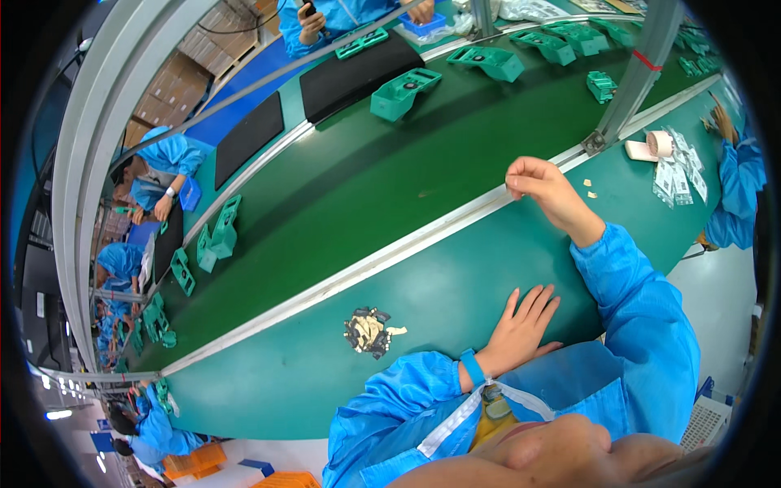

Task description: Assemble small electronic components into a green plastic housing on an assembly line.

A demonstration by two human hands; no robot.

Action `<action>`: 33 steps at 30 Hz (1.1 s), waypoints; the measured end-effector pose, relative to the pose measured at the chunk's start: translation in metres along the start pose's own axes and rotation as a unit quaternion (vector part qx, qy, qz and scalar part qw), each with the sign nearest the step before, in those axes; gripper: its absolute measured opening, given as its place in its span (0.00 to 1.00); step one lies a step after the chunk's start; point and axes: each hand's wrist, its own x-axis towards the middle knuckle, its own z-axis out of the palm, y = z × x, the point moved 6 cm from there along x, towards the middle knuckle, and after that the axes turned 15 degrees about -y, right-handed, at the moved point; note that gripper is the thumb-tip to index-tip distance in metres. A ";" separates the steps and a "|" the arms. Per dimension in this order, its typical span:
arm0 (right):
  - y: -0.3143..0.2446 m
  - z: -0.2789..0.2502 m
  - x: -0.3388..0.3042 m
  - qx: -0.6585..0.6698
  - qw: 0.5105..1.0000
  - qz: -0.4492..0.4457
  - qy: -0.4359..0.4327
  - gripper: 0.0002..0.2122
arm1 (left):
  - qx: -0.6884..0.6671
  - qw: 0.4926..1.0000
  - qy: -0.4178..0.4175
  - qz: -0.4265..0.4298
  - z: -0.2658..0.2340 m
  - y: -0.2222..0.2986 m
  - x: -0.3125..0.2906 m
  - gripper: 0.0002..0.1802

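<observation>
My left hand (pixel 522 329), with a blue band at its wrist, lies flat on the green tabletop (pixel 439 301), fingers stretched and spread. My right hand (pixel 549 193) is raised near the pale metal rail (pixel 455 213) between tabletop and conveyor. Its fingers are curled in toward the thumb; whatever may be between them is too small or hidden to make out. To the left of my left hand sits a small pile of black and cream-coloured pieces (pixel 370 332). Two cream scraps (pixel 590 189) lie to the right of my right hand.
Along the dark green conveyor belt (pixel 325 203) lie several green plastic housings (pixel 404 93). A metal post (pixel 630 89) rises from the rail. Right of it are a tape roll (pixel 660 144) and small clear packets (pixel 679 172). Co-workers in blue (pixel 167 167) sit around the line.
</observation>
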 end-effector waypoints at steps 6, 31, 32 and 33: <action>0.036 0.009 -0.009 0.005 0.998 -0.027 0.057 0.10 | -0.007 1.000 -0.008 -0.001 -0.002 0.006 0.003 0.44; 0.050 0.017 -0.004 -0.291 0.953 -0.063 -0.049 0.17 | 0.088 0.994 -0.027 -0.057 0.001 0.029 0.007 0.44; 0.049 0.018 -0.004 -0.290 0.954 -0.061 -0.047 0.17 | 0.086 0.994 -0.025 -0.056 0.000 0.030 0.007 0.43; 0.050 0.018 -0.004 -0.291 0.954 -0.060 -0.051 0.17 | 0.085 0.994 -0.022 -0.059 -0.001 0.030 0.007 0.43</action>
